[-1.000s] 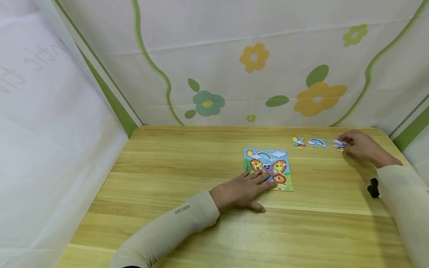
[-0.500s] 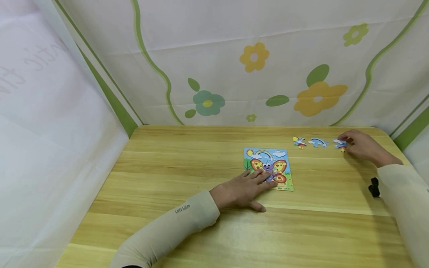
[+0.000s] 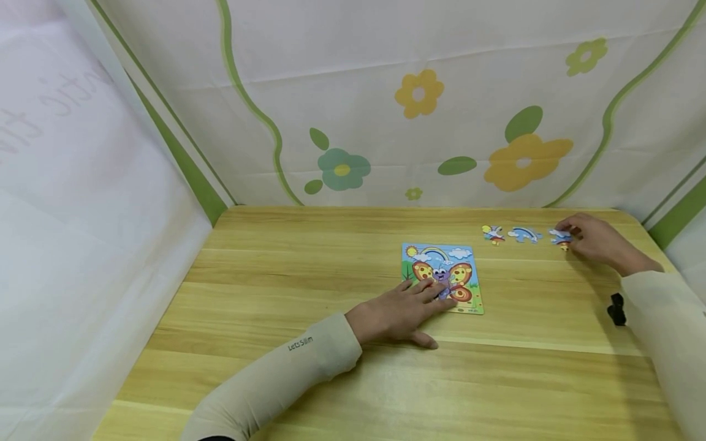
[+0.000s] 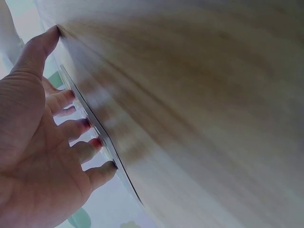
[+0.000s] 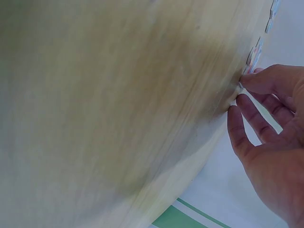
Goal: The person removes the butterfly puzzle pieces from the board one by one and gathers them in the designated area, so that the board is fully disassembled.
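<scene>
Left hand flat on the puzzle, right hand at a loose piece

Left hand (image 3: pixel 398 313) lies on the butterfly puzzle board (image 3: pixel 443 277) mid-table (image 3: pixel 309 269), fingers straight. Farther back right, the right hand (image 3: pixel 595 242) pinches the nearest of 3 loose puzzle pieces (image 3: pixel 559 237), beside the rainbow piece (image 3: pixel 523 234).

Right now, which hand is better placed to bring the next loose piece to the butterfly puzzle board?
Right. The right hand already touches the nearest loose puzzle piece; the left hand lies flat on the colourful butterfly puzzle board, probably steadying it.
</scene>
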A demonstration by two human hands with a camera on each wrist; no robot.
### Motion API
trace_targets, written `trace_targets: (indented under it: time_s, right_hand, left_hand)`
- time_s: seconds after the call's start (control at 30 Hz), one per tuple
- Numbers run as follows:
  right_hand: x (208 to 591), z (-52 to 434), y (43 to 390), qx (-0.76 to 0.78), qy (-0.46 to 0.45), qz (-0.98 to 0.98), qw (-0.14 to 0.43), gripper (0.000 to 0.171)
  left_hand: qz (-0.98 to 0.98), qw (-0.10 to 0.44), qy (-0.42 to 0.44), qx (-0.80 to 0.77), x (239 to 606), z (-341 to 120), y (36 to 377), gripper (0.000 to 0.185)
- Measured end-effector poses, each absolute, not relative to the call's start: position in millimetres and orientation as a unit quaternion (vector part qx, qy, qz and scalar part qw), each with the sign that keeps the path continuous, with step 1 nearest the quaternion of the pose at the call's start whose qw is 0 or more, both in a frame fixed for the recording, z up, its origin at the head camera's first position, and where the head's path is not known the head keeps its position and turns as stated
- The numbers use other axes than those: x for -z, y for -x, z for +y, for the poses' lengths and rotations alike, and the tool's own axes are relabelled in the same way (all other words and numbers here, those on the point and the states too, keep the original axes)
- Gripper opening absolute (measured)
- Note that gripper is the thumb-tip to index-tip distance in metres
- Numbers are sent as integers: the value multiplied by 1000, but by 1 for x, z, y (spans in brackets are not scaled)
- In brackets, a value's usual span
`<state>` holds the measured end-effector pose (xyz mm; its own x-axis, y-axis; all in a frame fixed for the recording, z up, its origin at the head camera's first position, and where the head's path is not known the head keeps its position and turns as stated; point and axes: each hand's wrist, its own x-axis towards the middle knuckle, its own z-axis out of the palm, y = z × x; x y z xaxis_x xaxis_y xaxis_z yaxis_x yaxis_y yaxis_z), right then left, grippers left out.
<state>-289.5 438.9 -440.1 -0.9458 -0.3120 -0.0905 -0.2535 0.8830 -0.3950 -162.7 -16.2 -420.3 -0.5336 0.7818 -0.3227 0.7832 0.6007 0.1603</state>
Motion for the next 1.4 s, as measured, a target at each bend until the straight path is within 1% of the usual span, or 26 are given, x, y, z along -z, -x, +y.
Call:
trace_targets:
  time_s: [0.1,0.33,0.47,0.6,0.7,1.03,1.4]
  right_hand:
    - [439,438,289,193,146,967,78,39]
    - [431,427,285,190,140,969,71,47]
    - [426,415,283,188,148,970,53,46]
    - [422,399,281,188,182,965,17,43]
    - [421,386,278,193,200,961,1,43]
    - [411,336,264,218,226,949,14,43]
    - [398,279,250,239,260,935,29,43]
  left_hand:
    - [876,186,-446,1,421,-16,163,86]
    - [878,184,-443,2,422,-15,163,86]
    - [878,190,-440,-4,422,-15,163,85]
    - [878,198,-436,-13,421,-15,162,85]
    - [878,198,-436,-17,420,-16,162,84]
    - [882,182,-435,-13,419,-32,158,81]
    - [890,196,-410,-21,417,-49,153,81]
